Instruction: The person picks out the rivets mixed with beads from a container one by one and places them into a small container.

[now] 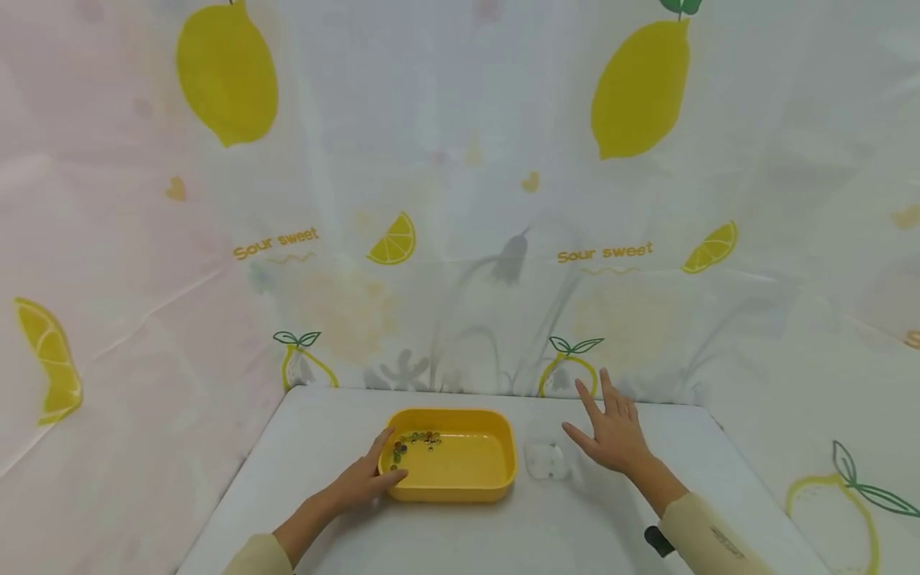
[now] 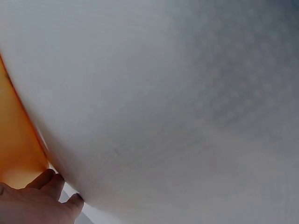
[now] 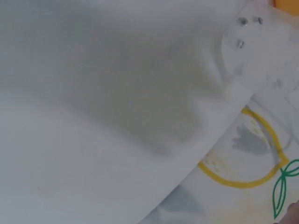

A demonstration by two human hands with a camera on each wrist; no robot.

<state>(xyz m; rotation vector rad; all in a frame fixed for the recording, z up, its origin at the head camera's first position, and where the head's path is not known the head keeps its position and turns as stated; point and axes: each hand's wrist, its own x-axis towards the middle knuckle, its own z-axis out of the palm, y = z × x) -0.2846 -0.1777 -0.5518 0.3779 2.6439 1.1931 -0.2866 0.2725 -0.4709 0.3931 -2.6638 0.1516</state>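
A yellow rectangular plastic basin (image 1: 460, 482) stands on the table. Several small glass marbles (image 1: 399, 449), greenish and dark, lie along its left end and far left corner. My left hand (image 1: 362, 479) holds the basin's left end, thumb over the rim near the front corner and fingers along the outer left side. In the left wrist view, the fingers (image 2: 51, 179) meet the basin's orange-looking wall (image 2: 18, 135). My right hand (image 1: 614, 435) hovers with fingers spread, holding nothing. Just left of it lies a clear, flat piece (image 1: 546, 461) with small dark spots.
The white table (image 1: 446, 539) ends at a sheet (image 1: 460, 160) printed with lemons, which rises behind and on both sides. A black object (image 1: 658, 541) shows beside the right sleeve (image 1: 707, 531).
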